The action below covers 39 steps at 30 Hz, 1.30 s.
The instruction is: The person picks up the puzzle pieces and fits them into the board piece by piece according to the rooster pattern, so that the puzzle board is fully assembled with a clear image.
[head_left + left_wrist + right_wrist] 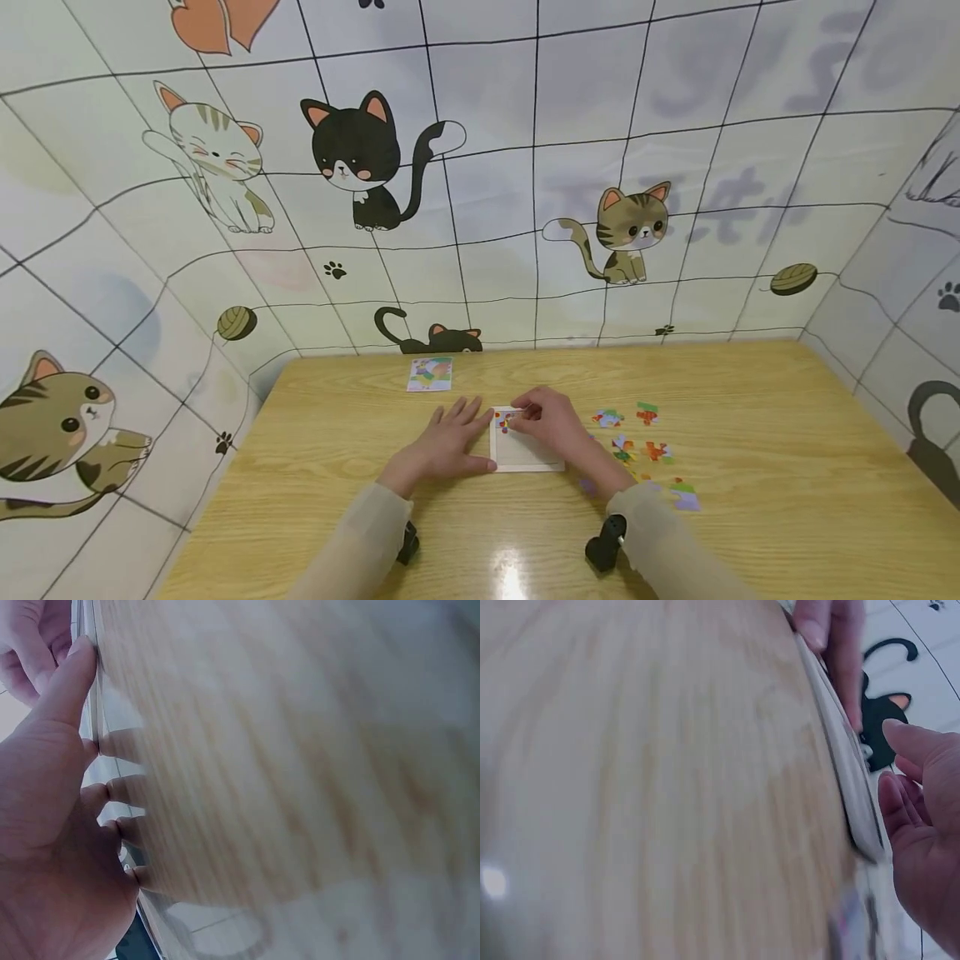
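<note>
Sitting in the tray [527, 453], far left corner: puzzle patch [503, 420], just left of the right hand [555, 425] fingertips, nearer of the 2 hands. Right fingers bent, thumb slightly apart; can't tell if they've a piece. Left hand [450, 443] spread at left rim, holding nothing. Tray sides run near-far; long axis unclear.
</note>
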Tool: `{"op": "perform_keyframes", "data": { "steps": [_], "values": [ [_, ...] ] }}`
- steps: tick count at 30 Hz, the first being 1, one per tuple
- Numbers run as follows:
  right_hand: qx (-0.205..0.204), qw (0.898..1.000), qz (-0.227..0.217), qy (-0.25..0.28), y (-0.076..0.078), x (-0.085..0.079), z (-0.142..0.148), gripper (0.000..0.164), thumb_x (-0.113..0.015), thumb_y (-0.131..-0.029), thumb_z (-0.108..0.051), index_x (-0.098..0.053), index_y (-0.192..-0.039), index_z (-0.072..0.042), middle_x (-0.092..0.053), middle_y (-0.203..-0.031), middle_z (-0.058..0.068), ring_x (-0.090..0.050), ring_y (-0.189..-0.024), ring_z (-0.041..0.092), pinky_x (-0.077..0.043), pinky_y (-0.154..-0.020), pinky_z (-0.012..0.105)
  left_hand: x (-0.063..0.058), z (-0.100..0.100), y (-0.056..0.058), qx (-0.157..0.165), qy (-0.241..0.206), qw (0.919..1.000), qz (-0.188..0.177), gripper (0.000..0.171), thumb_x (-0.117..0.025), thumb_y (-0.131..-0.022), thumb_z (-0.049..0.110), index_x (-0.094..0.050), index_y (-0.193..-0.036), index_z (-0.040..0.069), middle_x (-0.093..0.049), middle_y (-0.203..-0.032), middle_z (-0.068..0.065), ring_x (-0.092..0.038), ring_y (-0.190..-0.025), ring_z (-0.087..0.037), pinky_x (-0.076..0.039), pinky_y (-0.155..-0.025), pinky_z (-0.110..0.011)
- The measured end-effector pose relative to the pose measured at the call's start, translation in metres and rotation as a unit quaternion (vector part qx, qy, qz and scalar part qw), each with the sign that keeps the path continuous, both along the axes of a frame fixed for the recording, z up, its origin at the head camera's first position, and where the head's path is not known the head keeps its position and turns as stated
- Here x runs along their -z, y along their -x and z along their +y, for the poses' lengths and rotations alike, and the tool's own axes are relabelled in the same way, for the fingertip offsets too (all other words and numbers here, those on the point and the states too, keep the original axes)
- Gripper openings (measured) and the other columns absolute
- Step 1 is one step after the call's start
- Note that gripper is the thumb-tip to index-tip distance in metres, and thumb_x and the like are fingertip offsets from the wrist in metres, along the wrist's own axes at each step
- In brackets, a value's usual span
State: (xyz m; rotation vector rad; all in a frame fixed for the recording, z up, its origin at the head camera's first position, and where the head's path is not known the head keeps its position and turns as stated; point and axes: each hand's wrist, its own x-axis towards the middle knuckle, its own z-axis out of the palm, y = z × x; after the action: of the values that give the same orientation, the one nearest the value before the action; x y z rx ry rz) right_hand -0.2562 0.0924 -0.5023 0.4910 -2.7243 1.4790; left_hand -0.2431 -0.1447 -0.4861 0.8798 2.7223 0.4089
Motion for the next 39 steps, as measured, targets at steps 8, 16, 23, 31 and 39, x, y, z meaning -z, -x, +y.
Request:
{"op": "perform_keyframes", "data": {
  "steps": [8, 16, 23, 31, 39],
  "values": [
    [0.000, 1.000, -0.029, 0.008, -0.001, -0.010, 0.057, 0.032, -0.075, -0.095, -0.014, -0.069, -0.122, 0.002, -0.066, -0.109, 0.011, -0.062, -0.093, 0.022, -0.054, -0.077, 0.036, -0.001, -0.006, -0.003, -0.002, -0.004, 1.0000, -0.007, 0.086, -0.064, -0.096, 0.055, -0.030, -0.163, 0.012, -0.015, -0.169, -0.017, -0.009, -0.155, -0.041, -0.009, -0.119, -0.066],
    [0.007, 0.999, -0.009, -0.040, -0.001, -0.014, 0.107, 0.029, -0.075, -0.094, -0.011, -0.070, -0.119, 0.003, -0.068, -0.110, 0.015, -0.063, -0.093, 0.026, -0.054, -0.076, 0.038, -0.004, -0.011, -0.003, 0.000, -0.016, 0.9997, -0.016, 0.086, -0.064, -0.097, 0.055, -0.030, -0.163, 0.012, -0.015, -0.169, -0.018, -0.008, -0.155, -0.043, -0.009, -0.118, -0.068],
    [-0.004, 0.999, -0.022, -0.047, -0.003, -0.010, 0.125, 0.028, -0.074, -0.093, -0.005, -0.069, -0.119, 0.005, -0.069, -0.105, 0.012, -0.063, -0.091, 0.024, -0.054, -0.073, 0.035, -0.001, -0.011, -0.002, 0.000, -0.016, 0.9997, -0.016, 0.086, -0.064, -0.097, 0.055, -0.030, -0.163, 0.012, -0.015, -0.169, -0.018, -0.008, -0.155, -0.044, -0.009, -0.118, -0.068],
    [-0.004, 0.998, -0.038, -0.050, -0.004, -0.005, 0.132, 0.032, -0.076, -0.092, -0.007, -0.069, -0.121, 0.005, -0.067, -0.101, 0.009, -0.060, -0.089, 0.022, -0.052, -0.072, 0.034, 0.000, -0.007, -0.003, 0.003, -0.014, 0.9998, -0.014, 0.086, -0.063, -0.097, 0.056, -0.028, -0.163, 0.012, -0.013, -0.170, -0.018, -0.007, -0.155, -0.043, -0.008, -0.118, -0.067],
    [0.000, 0.996, -0.048, -0.081, -0.006, -0.008, 0.131, 0.027, -0.076, -0.092, -0.005, -0.071, -0.117, 0.004, -0.065, -0.100, 0.008, -0.056, -0.086, 0.022, -0.050, -0.071, 0.035, -0.002, -0.002, -0.002, 0.004, -0.010, 0.9999, -0.012, 0.086, -0.063, -0.097, 0.055, -0.028, -0.163, 0.013, -0.013, -0.170, -0.017, -0.007, -0.155, -0.043, -0.009, -0.118, -0.067]
  ]
}}
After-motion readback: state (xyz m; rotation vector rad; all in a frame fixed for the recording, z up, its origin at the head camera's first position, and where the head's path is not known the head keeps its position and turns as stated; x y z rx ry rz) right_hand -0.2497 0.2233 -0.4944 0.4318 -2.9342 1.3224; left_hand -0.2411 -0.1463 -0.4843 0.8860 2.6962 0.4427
